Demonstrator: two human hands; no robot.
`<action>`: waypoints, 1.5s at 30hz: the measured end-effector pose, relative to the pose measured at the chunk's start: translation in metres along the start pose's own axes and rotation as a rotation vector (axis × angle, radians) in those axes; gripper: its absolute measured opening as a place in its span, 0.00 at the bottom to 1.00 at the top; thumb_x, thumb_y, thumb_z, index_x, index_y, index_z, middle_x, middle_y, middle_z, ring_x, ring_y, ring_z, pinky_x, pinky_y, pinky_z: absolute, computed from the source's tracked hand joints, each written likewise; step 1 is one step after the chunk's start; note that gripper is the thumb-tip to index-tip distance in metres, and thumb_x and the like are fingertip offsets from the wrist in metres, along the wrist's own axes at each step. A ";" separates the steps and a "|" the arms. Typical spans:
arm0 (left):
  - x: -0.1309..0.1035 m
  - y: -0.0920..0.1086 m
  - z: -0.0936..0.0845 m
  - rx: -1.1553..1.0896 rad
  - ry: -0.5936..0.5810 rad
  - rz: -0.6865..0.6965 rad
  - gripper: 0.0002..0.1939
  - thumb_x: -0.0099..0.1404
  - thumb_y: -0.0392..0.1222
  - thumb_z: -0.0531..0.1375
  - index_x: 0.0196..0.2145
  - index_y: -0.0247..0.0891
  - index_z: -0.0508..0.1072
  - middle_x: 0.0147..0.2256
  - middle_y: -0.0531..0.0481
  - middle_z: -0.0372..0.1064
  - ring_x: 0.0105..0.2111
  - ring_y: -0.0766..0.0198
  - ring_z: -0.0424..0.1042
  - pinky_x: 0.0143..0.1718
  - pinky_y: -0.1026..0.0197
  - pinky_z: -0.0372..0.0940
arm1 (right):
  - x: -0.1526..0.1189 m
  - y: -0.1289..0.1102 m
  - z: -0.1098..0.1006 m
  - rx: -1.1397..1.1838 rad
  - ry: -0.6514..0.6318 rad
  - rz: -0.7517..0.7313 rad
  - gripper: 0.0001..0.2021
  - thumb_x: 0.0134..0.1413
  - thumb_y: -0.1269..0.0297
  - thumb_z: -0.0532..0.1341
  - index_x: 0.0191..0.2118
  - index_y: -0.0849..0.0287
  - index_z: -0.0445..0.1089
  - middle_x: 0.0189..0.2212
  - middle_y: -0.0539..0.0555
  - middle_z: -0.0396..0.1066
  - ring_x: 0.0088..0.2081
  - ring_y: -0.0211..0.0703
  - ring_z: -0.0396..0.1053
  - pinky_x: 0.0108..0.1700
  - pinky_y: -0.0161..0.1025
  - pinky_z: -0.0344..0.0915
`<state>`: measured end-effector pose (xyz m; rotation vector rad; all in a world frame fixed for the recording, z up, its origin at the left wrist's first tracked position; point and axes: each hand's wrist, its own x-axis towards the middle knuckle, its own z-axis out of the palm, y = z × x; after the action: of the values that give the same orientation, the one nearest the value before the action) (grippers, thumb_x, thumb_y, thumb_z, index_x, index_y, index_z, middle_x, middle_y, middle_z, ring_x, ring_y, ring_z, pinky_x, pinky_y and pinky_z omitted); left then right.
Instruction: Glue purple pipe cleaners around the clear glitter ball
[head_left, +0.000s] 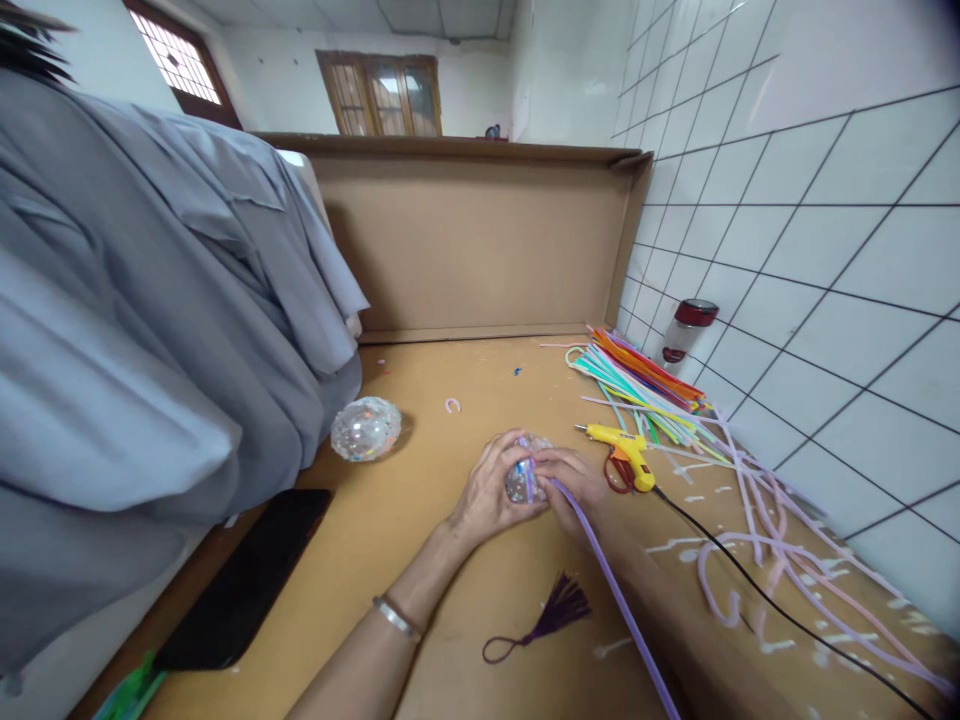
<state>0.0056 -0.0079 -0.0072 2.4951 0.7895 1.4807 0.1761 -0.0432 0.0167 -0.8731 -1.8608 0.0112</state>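
Between my two hands is a small clear faceted ball [516, 484] with purple strips across it. My left hand [487, 487] wraps round its left side, fingers curled over the top. On the right, my right hand [576, 488] is closed with its fingertips pressed at the ball, pinching a long purple pipe cleaner [611, 580] that trails down toward the bottom edge. A dark purple tassel [559, 608] with a loop lies on the table below my hands. Farther left sits a larger clear faceted ball [366, 429].
A yellow glue gun [628, 452] with a black cord and red-handled scissors [618, 470] lie right, near colourful pipe cleaners [637, 385]. A jar [688, 332] stands by the tiled wall. Grey cloth [187, 300] and a black phone-like slab [244, 580] are left; cardboard [480, 240] rises behind.
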 end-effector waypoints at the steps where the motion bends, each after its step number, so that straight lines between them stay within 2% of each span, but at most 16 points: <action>1: 0.000 0.000 0.000 0.003 -0.002 0.000 0.37 0.52 0.49 0.70 0.55 0.44 0.59 0.57 0.36 0.61 0.57 0.47 0.66 0.54 0.43 0.67 | 0.000 0.002 0.001 0.005 0.002 -0.007 0.10 0.60 0.71 0.55 0.39 0.53 0.73 0.40 0.55 0.77 0.42 0.45 0.74 0.46 0.44 0.72; 6: 0.001 0.000 -0.001 -0.028 -0.004 -0.024 0.34 0.52 0.48 0.71 0.53 0.43 0.61 0.56 0.37 0.62 0.56 0.48 0.67 0.53 0.44 0.68 | -0.002 0.006 0.002 0.025 -0.015 0.002 0.11 0.60 0.71 0.55 0.40 0.52 0.74 0.42 0.54 0.76 0.44 0.44 0.74 0.47 0.44 0.72; 13: 0.001 -0.002 0.000 -0.055 0.013 -0.072 0.36 0.49 0.48 0.72 0.52 0.42 0.62 0.56 0.38 0.63 0.56 0.49 0.68 0.53 0.45 0.68 | -0.003 0.003 0.007 0.033 0.033 0.027 0.10 0.62 0.67 0.55 0.38 0.53 0.75 0.40 0.55 0.76 0.42 0.43 0.74 0.44 0.42 0.73; 18: 0.002 0.004 0.000 -0.008 0.025 -0.094 0.35 0.48 0.47 0.71 0.52 0.42 0.62 0.55 0.38 0.64 0.55 0.49 0.68 0.53 0.45 0.68 | -0.002 -0.002 0.004 0.033 0.072 0.088 0.09 0.61 0.67 0.57 0.38 0.51 0.76 0.39 0.55 0.76 0.41 0.44 0.74 0.44 0.43 0.73; 31: 0.012 0.022 -0.010 -0.032 -0.075 -0.224 0.35 0.45 0.46 0.71 0.50 0.43 0.64 0.54 0.42 0.65 0.53 0.51 0.69 0.53 0.50 0.68 | 0.003 -0.010 -0.002 0.193 0.100 0.153 0.06 0.59 0.69 0.61 0.35 0.55 0.76 0.34 0.54 0.75 0.38 0.42 0.74 0.42 0.40 0.72; 37: 0.010 0.021 -0.009 -0.021 -0.058 -0.204 0.35 0.45 0.48 0.72 0.50 0.42 0.65 0.53 0.41 0.66 0.53 0.50 0.70 0.52 0.49 0.69 | 0.001 -0.012 -0.003 0.159 0.078 0.168 0.07 0.59 0.68 0.60 0.36 0.55 0.76 0.35 0.54 0.75 0.38 0.43 0.74 0.41 0.40 0.72; 45: 0.011 0.022 -0.011 -0.013 -0.065 -0.140 0.33 0.49 0.49 0.69 0.50 0.43 0.63 0.52 0.42 0.66 0.52 0.52 0.70 0.51 0.49 0.69 | 0.001 -0.012 -0.003 0.093 0.098 0.090 0.06 0.57 0.70 0.59 0.35 0.55 0.73 0.37 0.55 0.74 0.39 0.42 0.73 0.41 0.40 0.71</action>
<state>0.0082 -0.0228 0.0150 2.4108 0.9194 1.3471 0.1716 -0.0528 0.0235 -0.8770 -1.7155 0.1085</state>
